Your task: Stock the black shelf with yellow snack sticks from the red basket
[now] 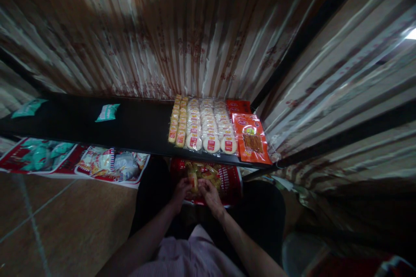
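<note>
Packet (193, 178) is pinched by both hands (212, 198), fingers (203, 183) nearly closed, box (233, 185) below them; picking seems underway, gentle lifting called for.

A slim, oblong packet (193, 178) of yellow food in a shiny clear wrapper stands roughly lengthwise to the front edge of the black shelf (139, 123), in the grip of the left hand (182, 190). An orange-red label covers part of its face; the print is too blurred to read. The right hand (210, 194) is at its lower right side. It lies just beyond the shelf's front edge, over the left half of a red container (238, 184).
</note>
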Demonstrator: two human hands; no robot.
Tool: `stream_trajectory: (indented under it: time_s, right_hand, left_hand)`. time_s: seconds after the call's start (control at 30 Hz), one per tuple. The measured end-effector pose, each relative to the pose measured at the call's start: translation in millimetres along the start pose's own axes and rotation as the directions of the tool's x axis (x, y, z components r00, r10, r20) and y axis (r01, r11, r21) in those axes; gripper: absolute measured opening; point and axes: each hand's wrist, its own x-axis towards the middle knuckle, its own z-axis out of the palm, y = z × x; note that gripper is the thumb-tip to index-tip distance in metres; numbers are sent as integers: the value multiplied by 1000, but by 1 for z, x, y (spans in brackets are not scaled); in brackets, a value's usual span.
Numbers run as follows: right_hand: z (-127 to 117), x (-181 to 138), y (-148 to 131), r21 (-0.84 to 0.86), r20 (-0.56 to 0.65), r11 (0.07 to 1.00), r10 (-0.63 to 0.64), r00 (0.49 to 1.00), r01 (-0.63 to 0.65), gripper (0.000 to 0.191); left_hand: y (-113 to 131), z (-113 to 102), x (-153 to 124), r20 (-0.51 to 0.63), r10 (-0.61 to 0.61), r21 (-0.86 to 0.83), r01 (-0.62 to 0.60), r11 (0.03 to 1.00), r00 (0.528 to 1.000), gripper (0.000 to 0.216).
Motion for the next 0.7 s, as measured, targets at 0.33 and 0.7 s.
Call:
stream_trajectory:
  time_s: [0.33,0.7]
  right_hand:
    - [11,-6,2,23,131,999,-28,991,25,37]
    - [20,-7,-3,-55,103,997,-41,994,47,36]
  left_hand:
    - [-8,-10,5,-68,35,-15,-36,999,997,41]
    - [-1,-19,4,12,24,-31,-23,999,1000,40]
